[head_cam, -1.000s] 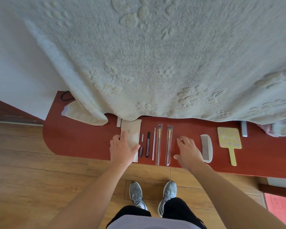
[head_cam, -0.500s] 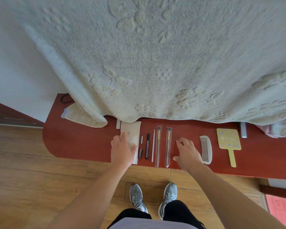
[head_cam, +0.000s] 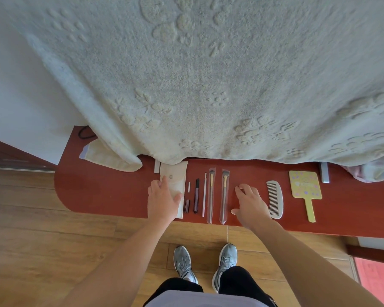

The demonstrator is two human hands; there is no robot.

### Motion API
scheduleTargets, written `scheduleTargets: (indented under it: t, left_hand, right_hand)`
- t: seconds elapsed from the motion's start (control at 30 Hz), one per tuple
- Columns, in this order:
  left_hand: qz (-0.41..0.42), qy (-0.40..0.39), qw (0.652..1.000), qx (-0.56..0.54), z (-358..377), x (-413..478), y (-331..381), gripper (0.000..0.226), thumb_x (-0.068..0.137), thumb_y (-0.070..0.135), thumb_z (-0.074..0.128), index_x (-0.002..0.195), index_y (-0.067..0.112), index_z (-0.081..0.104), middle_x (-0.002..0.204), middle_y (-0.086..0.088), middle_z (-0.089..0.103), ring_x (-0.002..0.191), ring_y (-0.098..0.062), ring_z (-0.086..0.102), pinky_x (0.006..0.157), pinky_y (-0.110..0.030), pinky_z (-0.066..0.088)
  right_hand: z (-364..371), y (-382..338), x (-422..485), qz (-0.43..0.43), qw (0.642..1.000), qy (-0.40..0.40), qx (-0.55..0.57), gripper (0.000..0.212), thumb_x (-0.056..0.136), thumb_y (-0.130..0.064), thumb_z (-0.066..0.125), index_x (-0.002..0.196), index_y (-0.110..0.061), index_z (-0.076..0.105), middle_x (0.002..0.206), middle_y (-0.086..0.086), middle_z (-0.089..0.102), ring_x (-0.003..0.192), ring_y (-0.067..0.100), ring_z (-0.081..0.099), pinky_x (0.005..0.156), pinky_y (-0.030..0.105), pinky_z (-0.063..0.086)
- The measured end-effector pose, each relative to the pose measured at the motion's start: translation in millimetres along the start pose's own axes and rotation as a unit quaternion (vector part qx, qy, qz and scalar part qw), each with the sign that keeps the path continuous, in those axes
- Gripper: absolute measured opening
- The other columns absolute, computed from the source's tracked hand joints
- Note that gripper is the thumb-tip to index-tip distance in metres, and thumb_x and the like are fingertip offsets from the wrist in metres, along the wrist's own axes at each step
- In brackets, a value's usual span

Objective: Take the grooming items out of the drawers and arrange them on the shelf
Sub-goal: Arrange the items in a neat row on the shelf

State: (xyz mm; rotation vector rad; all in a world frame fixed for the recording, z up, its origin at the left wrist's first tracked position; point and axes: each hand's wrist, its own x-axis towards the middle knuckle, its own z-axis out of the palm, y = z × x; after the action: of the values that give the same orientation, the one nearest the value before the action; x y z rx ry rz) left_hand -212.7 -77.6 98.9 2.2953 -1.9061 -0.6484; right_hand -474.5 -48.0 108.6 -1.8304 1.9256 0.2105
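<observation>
Grooming row on the red shelf (head_cam: 102, 191).
Your left hand (head_cam: 163, 202) lies flat on the cream pouch (head_cam: 175, 172); your right hand (head_cam: 251, 203), fingers spread, has the comb (head_cam: 275, 199) at 3 o'clock; mirror (head_cam: 305, 185) print unreadable.

My forearms (head_cam: 120, 253) are bare all the way down to the left hand (head_cam: 163, 201) and the right hand (head_cam: 251, 203). On my feet are grey mesh trainers with matching laces and pale soles, left shoe (head_cam: 184, 263) and right shoe (head_cam: 225, 261) alike. Above them are black trousers (head_cam: 237, 280), then the hem of a pale lilac-grey top (head_cam: 200, 299).
</observation>
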Motion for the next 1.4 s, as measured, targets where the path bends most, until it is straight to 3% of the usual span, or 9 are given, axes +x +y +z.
scheduleTargets:
  t: [0.6,0.83,1.07,1.27,1.4]
  left_hand:
    - [0.023,0.006,0.999,0.031,-20,-1,-6,0.071,0.09,0.051,0.061,0.145,0.013,0.036,0.134,-0.009,0.042,0.12,-0.024,0.045,0.091,-0.032,0.048]
    - [0.079,0.006,0.996,0.035,-27,-7,7,0.069,0.093,0.05,0.057,0.147,0.014,0.034,0.147,-0.01,0.039,0.132,-0.028,0.041,0.103,-0.037,0.044]
    - [0.178,0.009,0.983,0.048,-21,-22,59,0.072,0.098,0.048,0.051,0.155,0.012,0.025,0.163,-0.009,0.023,0.15,-0.024,0.021,0.121,-0.039,0.025]
    - [0.215,0.004,0.975,0.046,1,-49,123,0.071,0.098,0.045,0.05,0.155,0.011,0.025,0.164,-0.009,0.02,0.151,-0.024,0.018,0.123,-0.037,0.019]
    - [0.231,-0.009,0.972,0.052,24,-65,171,0.069,0.099,0.046,0.049,0.155,0.012,0.026,0.162,-0.007,0.025,0.15,-0.022,0.021,0.122,-0.035,0.018]
  right_hand:
    - [-6,-6,-7,-0.012,1.0,0.002,-0.021,0.075,0.092,-0.04,0.062,0.151,-0.014,0.024,0.154,0.002,0.026,0.141,0.022,0.024,0.109,0.035,0.04]
    - [-16,-5,-25,0.009,0.999,0.045,-0.01,0.071,0.094,-0.041,0.057,0.151,-0.014,0.024,0.156,0.003,0.026,0.143,0.023,0.024,0.112,0.037,0.036]
    - [-34,32,-50,0.044,0.994,0.096,0.02,0.062,0.096,-0.04,0.052,0.148,-0.015,0.029,0.154,-0.001,0.027,0.142,0.019,0.026,0.107,0.034,0.039]
    - [-55,96,-65,0.058,0.991,0.115,0.022,0.05,0.096,-0.038,0.05,0.138,-0.015,0.038,0.149,0.002,0.033,0.139,0.02,0.028,0.104,0.035,0.041]
    - [-61,142,-74,0.08,0.99,0.108,0.033,0.055,0.097,-0.04,0.049,0.143,-0.015,0.035,0.151,0.002,0.031,0.139,0.023,0.028,0.104,0.035,0.041]
